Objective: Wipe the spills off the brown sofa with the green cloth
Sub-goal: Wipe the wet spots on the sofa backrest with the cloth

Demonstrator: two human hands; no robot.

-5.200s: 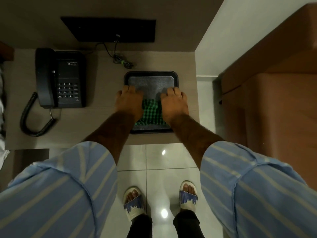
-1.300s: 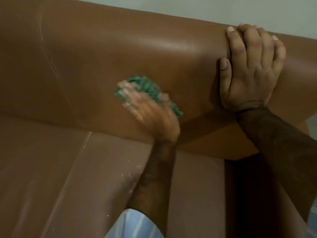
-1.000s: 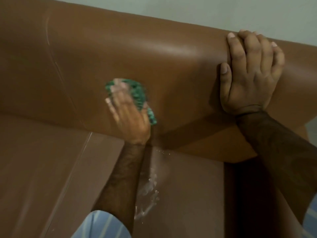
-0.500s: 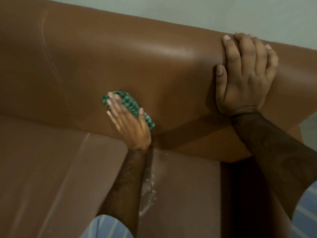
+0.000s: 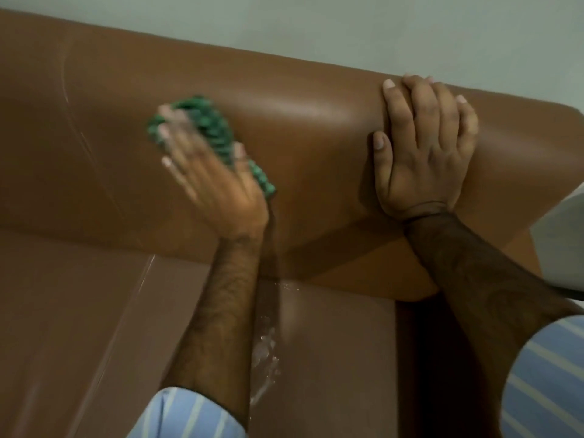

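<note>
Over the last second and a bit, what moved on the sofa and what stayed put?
The left hand, its grip on the green cloth unchanged, dipped low on the backrest, then swept back up, blurred with motion. The right hand stayed flat on the backrest top. The wet spill on the seat is still unwiped.

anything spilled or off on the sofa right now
Yes: a wet spill glistens on the seat cushion, beside the left forearm. The left hand presses the green cloth against the backrest, above the spill.
</note>
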